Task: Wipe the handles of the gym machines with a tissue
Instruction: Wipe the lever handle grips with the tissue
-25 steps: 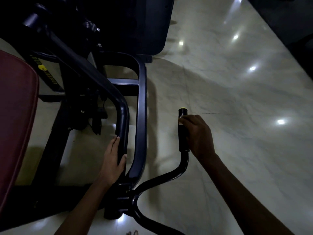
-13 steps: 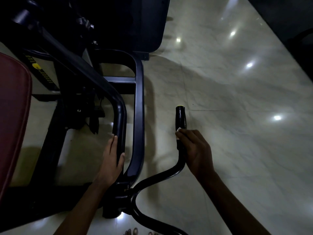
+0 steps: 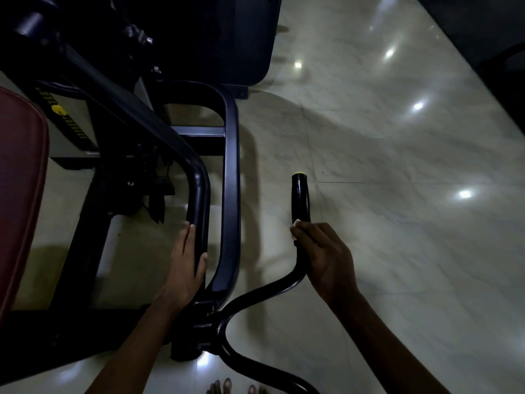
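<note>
- Handle grip [image 3: 300, 199] — the black one with the yellow end cap — stands upright just right of the machine's frame, and most of its length now shows bare above the right hand [image 3: 326, 260].
- A second ago that hand was up near the cap; it has since slid down to the base of the grip, where the bar starts to bend.
- Tissue [image 3: 295, 224] peeks out as a small white corner at the fingertips, pinched between the curled fingers and the handle, so the wipe has travelled the grip from top to bottom.
- Left hand [image 3: 184, 268] has not shifted — fingers lie straight along the black frame tube [image 3: 199, 200], thumb hooked round the other side, steadying the machine.
- By my reckoning this handle has had one full downward pass; either another stroke upward follows, or the lower handle, curving out of view near the feet, is next.
</note>
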Demonstrator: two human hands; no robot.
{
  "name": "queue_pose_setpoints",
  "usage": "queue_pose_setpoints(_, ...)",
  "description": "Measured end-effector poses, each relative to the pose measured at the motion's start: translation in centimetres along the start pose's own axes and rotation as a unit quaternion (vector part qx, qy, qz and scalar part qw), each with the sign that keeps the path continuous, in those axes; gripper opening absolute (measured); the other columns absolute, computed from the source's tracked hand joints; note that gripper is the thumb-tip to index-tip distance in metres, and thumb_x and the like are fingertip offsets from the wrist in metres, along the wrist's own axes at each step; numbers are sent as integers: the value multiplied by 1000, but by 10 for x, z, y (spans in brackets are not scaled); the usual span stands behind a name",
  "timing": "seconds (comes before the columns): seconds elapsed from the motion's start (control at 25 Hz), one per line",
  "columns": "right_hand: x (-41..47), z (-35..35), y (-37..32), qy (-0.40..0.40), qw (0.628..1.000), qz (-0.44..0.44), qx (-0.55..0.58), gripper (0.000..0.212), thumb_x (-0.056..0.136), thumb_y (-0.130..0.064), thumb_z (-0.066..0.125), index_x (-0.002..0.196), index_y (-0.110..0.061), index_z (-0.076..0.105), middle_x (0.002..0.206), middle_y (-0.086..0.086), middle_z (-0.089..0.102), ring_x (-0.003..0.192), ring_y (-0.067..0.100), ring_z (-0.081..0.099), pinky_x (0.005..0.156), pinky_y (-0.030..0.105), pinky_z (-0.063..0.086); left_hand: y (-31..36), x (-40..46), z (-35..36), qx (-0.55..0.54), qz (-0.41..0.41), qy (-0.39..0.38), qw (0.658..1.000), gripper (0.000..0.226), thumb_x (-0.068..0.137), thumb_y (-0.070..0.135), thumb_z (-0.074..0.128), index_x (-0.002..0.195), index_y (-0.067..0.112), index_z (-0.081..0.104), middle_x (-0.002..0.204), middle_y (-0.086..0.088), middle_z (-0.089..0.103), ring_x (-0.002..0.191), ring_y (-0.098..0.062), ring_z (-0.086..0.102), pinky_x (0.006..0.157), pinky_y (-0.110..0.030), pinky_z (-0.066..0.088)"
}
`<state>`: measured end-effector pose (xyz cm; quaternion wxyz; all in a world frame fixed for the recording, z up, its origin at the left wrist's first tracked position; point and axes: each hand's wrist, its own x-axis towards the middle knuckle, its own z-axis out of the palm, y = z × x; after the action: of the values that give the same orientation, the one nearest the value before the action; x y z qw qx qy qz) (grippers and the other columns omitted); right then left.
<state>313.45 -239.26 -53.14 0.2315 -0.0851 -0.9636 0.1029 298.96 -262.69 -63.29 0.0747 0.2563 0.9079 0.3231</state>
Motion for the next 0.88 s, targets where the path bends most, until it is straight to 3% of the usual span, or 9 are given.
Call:
queue_pose_setpoints(0.16,-9,-4,-4,2,1000,-19,6,25,85,-5,54,104,-1,69,110,8,68,94,23,63,71,28,55,1,-3,3,6,-6,1,1000,60,96,11,50,148,0,23,156,-17,18,144,-28,19,116,-37,20)
queue_pose_setpoints(0.36,-10,-11,-5,13,999,-19,32,28,83,-7,51,103,-2,70,106,7,68,93,23,62,70,30,55,0,-9,1,9,8,-2,1000,58,97,15,47,148,1,23,156,-16,17,144,-26,18,116,-38,21)
queue_pose_setpoints(0.48,19,-13,3,42,996,36,74,33,79,-9,47,102,-2,69,101,9,67,90,25,62,70,34,54,0,-9,0,20,17,-2,1000,60,95,24,41,148,0,23,156,-17,17,144,-26,19,116,-36,20)
queue_pose_setpoints(0.64,86,-4,30,92,984,127,84,26,76,2,50,90,-7,70,89,8,67,79,25,62,64,33,48,1,-9,2,33,7,-2,999,60,97,15,47,149,2,20,157,-15,14,144,-26,18,116,-34,19)
queue_pose_setpoints(0.76,106,14,45,84,979,150,111,26,73,-8,48,79,-9,72,81,9,70,76,31,64,63,36,48,2,-9,3,38,4,-1,999,61,96,13,48,149,1,21,157,-15,15,144,-27,18,116,-36,20)
queue_pose_setpoints(0.88,101,21,45,77,965,180,177,15,73,-3,58,77,-7,73,81,10,69,75,26,65,64,38,51,3,-8,2,39,4,-10,999,61,96,12,48,149,1,20,158,-15,14,145,-27,16,116,-34,18)
